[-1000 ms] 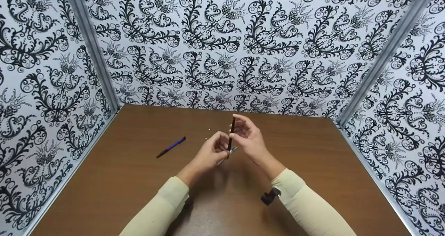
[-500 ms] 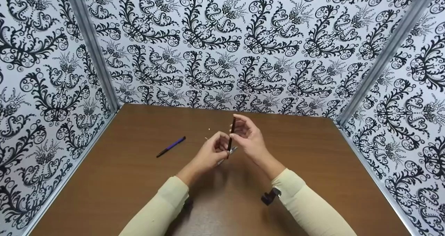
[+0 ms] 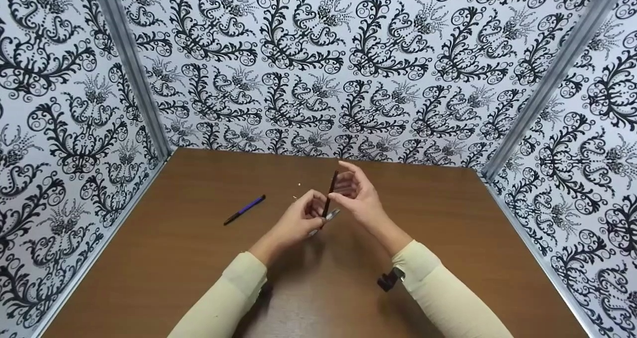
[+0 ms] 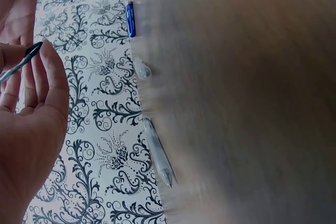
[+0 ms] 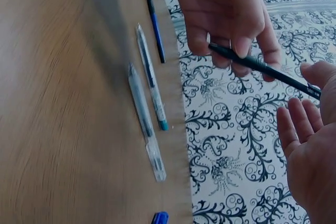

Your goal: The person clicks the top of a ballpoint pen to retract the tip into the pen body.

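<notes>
My left hand [image 3: 300, 218] pinches the lower part of a slim black pen [image 3: 332, 186], which stands tilted above the table. My right hand [image 3: 362, 196] is beside its upper part, thumb against or very near the barrel, index finger raised away from the top. In the right wrist view the black pen [image 5: 262, 68] runs from the left hand's pinch [image 5: 226, 14] to the right hand [image 5: 315, 145], whose fingers look nearly straight and apart from it. The left wrist view shows only the pen's dark end [image 4: 32, 51] by the left fingertips. Below lies a clear pen [image 3: 332, 215], partly hidden.
A blue and black pen [image 3: 244, 210] lies on the brown table [image 3: 199, 263], left of the hands. Clear pens [image 5: 140, 108], one with a teal end [image 5: 164, 125], lie below the hands. Two tiny pale bits [image 3: 299, 184] lie further back. Patterned walls [image 3: 318, 79] enclose the table.
My right index finger has lifted off the pen's top and the right hand has shifted slightly right. The black pen has dipped and tilted a little more. The left hand keeps its pinch.
</notes>
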Tool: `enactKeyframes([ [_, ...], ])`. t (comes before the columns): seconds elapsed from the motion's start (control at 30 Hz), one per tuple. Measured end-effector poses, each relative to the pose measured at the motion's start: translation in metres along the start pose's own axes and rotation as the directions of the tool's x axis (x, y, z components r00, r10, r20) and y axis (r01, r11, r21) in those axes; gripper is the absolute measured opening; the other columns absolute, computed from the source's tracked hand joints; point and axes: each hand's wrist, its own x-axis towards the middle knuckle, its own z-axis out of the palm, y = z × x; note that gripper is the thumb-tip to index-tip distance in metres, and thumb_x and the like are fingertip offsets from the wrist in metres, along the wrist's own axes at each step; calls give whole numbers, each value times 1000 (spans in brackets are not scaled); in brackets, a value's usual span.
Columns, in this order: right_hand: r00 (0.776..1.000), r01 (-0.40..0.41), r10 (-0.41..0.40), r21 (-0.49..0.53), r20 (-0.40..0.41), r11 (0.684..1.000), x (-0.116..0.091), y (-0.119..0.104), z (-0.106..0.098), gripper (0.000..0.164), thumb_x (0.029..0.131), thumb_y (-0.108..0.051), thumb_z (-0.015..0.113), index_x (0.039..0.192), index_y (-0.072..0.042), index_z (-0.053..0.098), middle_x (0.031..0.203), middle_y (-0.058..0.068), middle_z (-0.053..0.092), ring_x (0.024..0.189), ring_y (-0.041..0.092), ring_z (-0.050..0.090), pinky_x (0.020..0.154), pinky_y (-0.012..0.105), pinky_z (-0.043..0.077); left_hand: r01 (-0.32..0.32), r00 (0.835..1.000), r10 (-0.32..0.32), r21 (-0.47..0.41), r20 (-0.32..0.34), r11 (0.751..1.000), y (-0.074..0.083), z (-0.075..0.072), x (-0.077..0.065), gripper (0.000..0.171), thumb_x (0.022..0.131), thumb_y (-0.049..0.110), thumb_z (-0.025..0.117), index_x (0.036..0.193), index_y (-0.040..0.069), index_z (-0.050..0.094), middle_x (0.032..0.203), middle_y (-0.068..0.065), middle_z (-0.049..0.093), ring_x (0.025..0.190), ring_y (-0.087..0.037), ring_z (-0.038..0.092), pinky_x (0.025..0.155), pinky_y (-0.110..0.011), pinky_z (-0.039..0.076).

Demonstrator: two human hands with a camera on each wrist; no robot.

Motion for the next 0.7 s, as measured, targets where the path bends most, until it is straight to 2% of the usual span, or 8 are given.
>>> enactKeyframes([
  [0.1, 1000, -20, 20, -27, 8, 999, -1, 3, -3, 80, 92, 3, 86, 162, -9, 49, 130, 18, 68, 115, 39, 70, 97, 40, 61, 17, 1000, -18, 25, 7, 1000, -1, -3, -2, 38, 93, -9, 68, 127, 5, 62, 105, -18, 67, 92, -20, 63, 80, -29, 55],
  [0.3, 999, -30, 31, -44, 29, 999, -2, 10, -8, 80, 92, 2, 86, 162, -7, 48, 133, 23, 66, 121, 52, 65, 99, 40, 60, 27, 999, -29, 86, 24, 996, -3, -11, -5, 40, 91, -11, 63, 127, 5, 63, 105, -16, 66, 91, -21, 62, 78, -28, 54],
  [0.43, 999, -22, 26, -97, 40, 995, -3, 13, -10, 79, 92, 1, 87, 161, -8, 49, 134, 25, 65, 121, 49, 66, 101, 44, 60, 27, 999, -32, 130, 33, 991, -5, -17, -6, 38, 93, -9, 65, 128, 6, 63, 106, -16, 65, 92, -23, 62, 77, -29, 54],
  [0.6, 998, 20, -11, -154, 63, 988, -3, 17, -11, 79, 91, -1, 88, 160, -7, 51, 134, 20, 65, 121, 47, 67, 104, 55, 58, 34, 998, -42, 195, 40, 980, -5, -23, -8, 39, 93, -6, 68, 129, 9, 64, 106, -12, 65, 93, -21, 63, 79, -33, 55],
  [0.7, 997, 38, -24, -189, 75, 981, -3, 18, -11, 79, 91, -2, 89, 161, -7, 51, 134, 17, 65, 121, 43, 67, 105, 57, 57, 29, 998, -42, 230, 49, 973, -5, -26, -9, 39, 93, -5, 69, 129, 9, 64, 105, -10, 65, 94, -20, 63, 82, -35, 55],
])
